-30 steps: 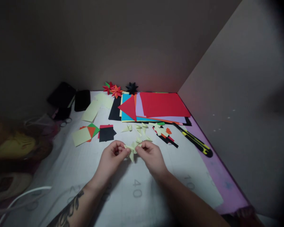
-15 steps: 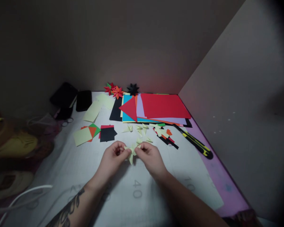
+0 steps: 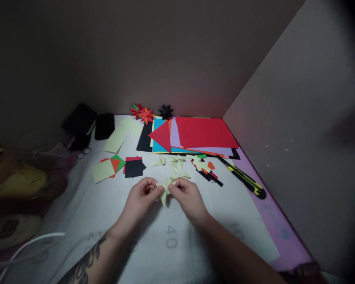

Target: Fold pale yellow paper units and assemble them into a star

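Observation:
Between my two hands is a small pale yellow folded paper piece (image 3: 165,194), with one point hanging down toward me. My left hand (image 3: 144,196) pinches its left side between thumb and fingers. On the opposite side my right hand (image 3: 188,197) is closed on it in the same kind of pinch. Just beyond my fingertips lie several more pale yellow folded paper pieces (image 3: 177,161) on the white sheet with printed numbers (image 3: 171,260). The fingertips partly hide the held piece.
Square papers (image 3: 103,171) and black squares (image 3: 133,168) lie left; paper scraps (image 3: 207,169) and a yellow-black utility knife (image 3: 245,179) lie right. Behind are stacked coloured sheets (image 3: 207,132), red-orange paper stars (image 3: 146,115) and a black star (image 3: 166,112). A white cable (image 3: 32,241) curves at lower left.

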`<state>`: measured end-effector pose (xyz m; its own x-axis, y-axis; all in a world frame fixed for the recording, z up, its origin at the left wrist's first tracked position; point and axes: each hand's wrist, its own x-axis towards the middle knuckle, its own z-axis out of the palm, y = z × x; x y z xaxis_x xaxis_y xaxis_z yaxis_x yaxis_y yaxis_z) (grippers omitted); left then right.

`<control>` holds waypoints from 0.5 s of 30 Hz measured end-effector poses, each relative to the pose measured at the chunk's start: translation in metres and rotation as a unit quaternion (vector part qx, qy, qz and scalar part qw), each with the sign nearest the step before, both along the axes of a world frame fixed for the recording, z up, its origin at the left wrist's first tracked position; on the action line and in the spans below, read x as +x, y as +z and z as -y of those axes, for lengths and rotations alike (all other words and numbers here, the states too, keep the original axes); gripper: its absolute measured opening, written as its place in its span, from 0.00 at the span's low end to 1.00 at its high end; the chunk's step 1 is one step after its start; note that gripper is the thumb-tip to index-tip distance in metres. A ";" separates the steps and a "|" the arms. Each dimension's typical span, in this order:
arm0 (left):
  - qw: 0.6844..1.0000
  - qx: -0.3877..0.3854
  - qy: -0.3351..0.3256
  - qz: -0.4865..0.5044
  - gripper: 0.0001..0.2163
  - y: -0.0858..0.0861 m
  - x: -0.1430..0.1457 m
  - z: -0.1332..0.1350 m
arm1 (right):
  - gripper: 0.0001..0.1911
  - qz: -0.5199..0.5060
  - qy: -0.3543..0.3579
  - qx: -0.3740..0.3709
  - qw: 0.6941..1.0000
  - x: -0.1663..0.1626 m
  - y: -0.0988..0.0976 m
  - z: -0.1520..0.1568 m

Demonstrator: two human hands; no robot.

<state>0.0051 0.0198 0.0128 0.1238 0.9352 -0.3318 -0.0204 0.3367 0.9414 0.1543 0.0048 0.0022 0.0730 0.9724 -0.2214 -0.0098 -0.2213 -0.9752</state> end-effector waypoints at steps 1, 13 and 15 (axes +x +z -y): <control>1.000 0.000 -0.001 0.002 0.12 -0.001 0.000 0.000 | 0.13 0.001 0.000 0.000 1.000 0.000 0.001 0.000; 1.000 0.010 0.002 0.013 0.12 -0.006 -0.003 0.001 | 0.13 0.015 0.006 0.005 1.000 0.001 0.002 -0.001; 1.000 0.011 -0.001 0.008 0.12 -0.006 -0.003 0.001 | 0.13 0.017 0.008 0.004 1.000 0.001 0.003 -0.001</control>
<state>0.0017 0.0192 0.0068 0.1303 0.9420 -0.3092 -0.0347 0.3159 0.9481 0.1555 0.0057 0.0056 0.0653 0.9752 -0.2114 0.0270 -0.2135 -0.9766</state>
